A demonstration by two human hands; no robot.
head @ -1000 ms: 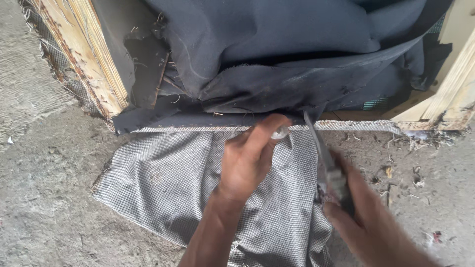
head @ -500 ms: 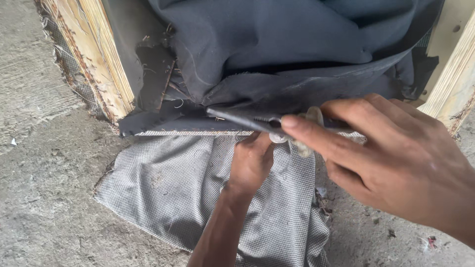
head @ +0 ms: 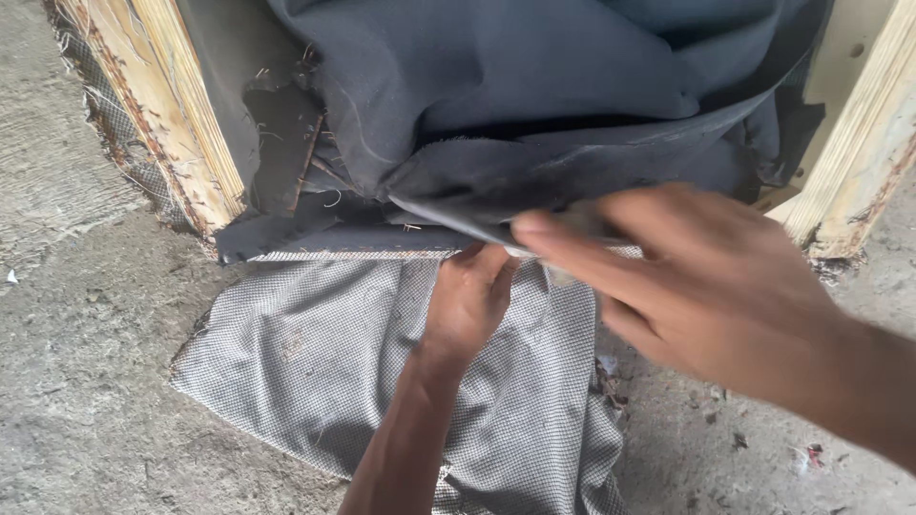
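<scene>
My left hand (head: 468, 300) rests on a grey mesh cloth (head: 315, 362) spread on the floor, its fingers curled over the cloth's upper edge where it meets a wooden frame (head: 181, 143). My right hand (head: 687, 277) is close to the camera and grips a thin dark metal tool (head: 448, 221). The tool's blade points left, just above my left fingertips, under the hem of a dark blue-grey fabric (head: 515, 86) that hangs bunched inside the frame. The right fingers hide the tool's handle.
The frame's left post has frayed mesh and torn dark lining (head: 277, 114) stapled to it. Its right post (head: 859, 162) stands at the right edge. Rough concrete floor (head: 86, 381) lies all around, with small scraps (head: 811, 456) at the lower right.
My right hand swung up from the lower right and across toward the frame, turning the tool from upright to pointing left. My left hand stayed at the cloth's edge, its fingers tucking further in.
</scene>
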